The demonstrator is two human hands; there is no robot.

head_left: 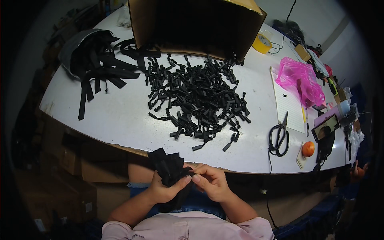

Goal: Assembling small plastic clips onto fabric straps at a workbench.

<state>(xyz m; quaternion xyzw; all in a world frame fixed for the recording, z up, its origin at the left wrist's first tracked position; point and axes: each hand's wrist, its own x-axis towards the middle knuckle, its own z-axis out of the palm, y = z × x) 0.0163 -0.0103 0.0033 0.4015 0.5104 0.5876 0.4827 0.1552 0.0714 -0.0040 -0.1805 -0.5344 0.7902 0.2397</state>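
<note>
A bundle of black fabric strips (169, 165) is gripped in my left hand (167, 191), just off the table's front edge and over my lap. My right hand (212, 183) pinches the end of one strip beside my left thumb. Whether a small part is also between those fingertips is too small to tell. On the table ahead lies a loose heap of small black plastic pieces (200, 96), several of them joined to short cords.
More black strips (110, 66) spill from a grey bag (68, 54) at the left. Behind the heap an open cardboard box (240, 36) lies on its side. To the right are scissors (279, 136), a lined notepad (294, 114), a pink plastic bag (300, 82), yellow tape (262, 43), an orange fruit (308, 149) and a phone (326, 128).
</note>
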